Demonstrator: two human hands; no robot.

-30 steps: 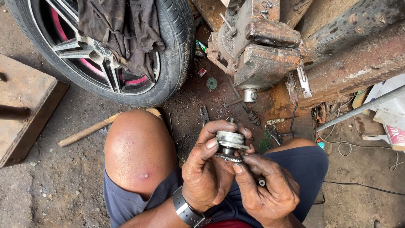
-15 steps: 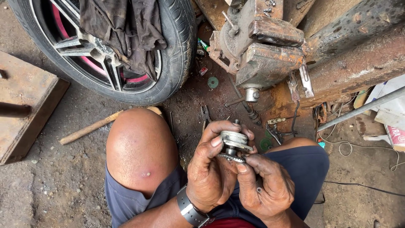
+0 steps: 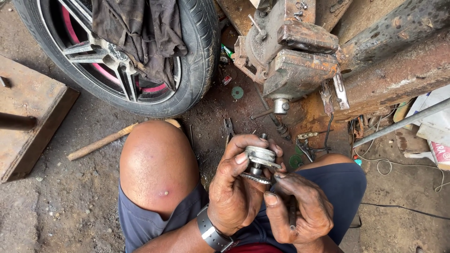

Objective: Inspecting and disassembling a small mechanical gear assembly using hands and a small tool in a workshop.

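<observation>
- Left hand [image 3: 234,194] grips a metal hub [image 3: 259,161] below the vise [image 3: 290,56].
- Right hand [image 3: 295,211] pinches its toothed lower edge.
- Greasy fingers risk dropping it.

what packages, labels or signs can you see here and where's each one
White package with red print: at the right edge on the ground, partly cut off, flat and boxy.
Pale cardboard or paper sheets: just above it at the right edge, behind the grey pipe, off-white and tan.
No screens or signs are in view; both hands hold a round metal part, which shows no label.
</observation>
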